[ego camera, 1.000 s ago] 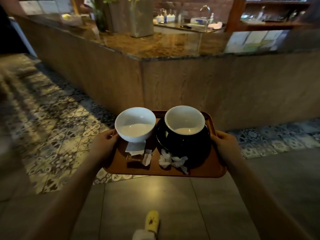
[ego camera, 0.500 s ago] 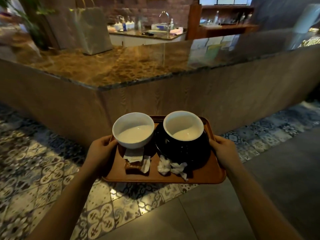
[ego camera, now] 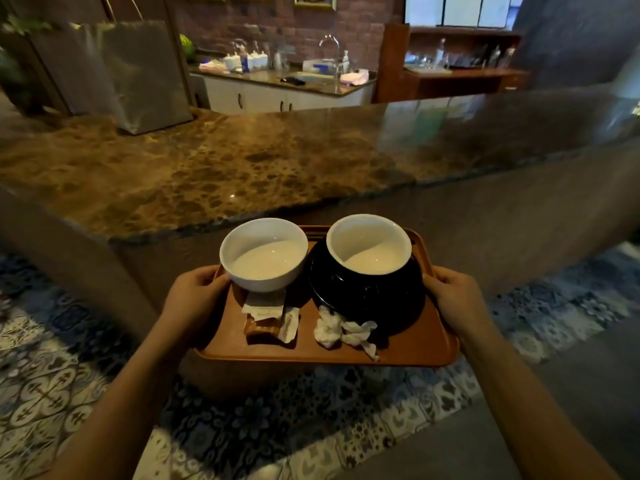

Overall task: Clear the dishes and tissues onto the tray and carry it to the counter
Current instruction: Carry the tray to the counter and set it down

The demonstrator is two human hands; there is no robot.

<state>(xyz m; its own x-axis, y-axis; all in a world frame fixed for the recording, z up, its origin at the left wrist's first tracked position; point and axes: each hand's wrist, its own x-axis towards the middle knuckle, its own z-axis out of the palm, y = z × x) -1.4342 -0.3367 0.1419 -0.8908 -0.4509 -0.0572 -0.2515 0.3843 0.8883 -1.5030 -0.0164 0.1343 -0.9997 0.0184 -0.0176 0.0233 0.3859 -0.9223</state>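
Observation:
I hold a brown tray level in front of me. My left hand grips its left edge and my right hand grips its right edge. On the tray stand a white bowl at the left and a black cup with a white inside on a black saucer at the right. Crumpled white tissues and torn paper packets lie near the tray's front. The brown marble counter starts just beyond the tray's far edge.
A grey bag-like object stands on the counter at the back left, beside a plant. Behind the counter are a sink with a tap and wooden shelves. Patterned floor tiles lie below the tray.
I have walked closer to the counter; its top now fills the view just past the tray. Both hands kept their grip on the tray and its load stayed put.

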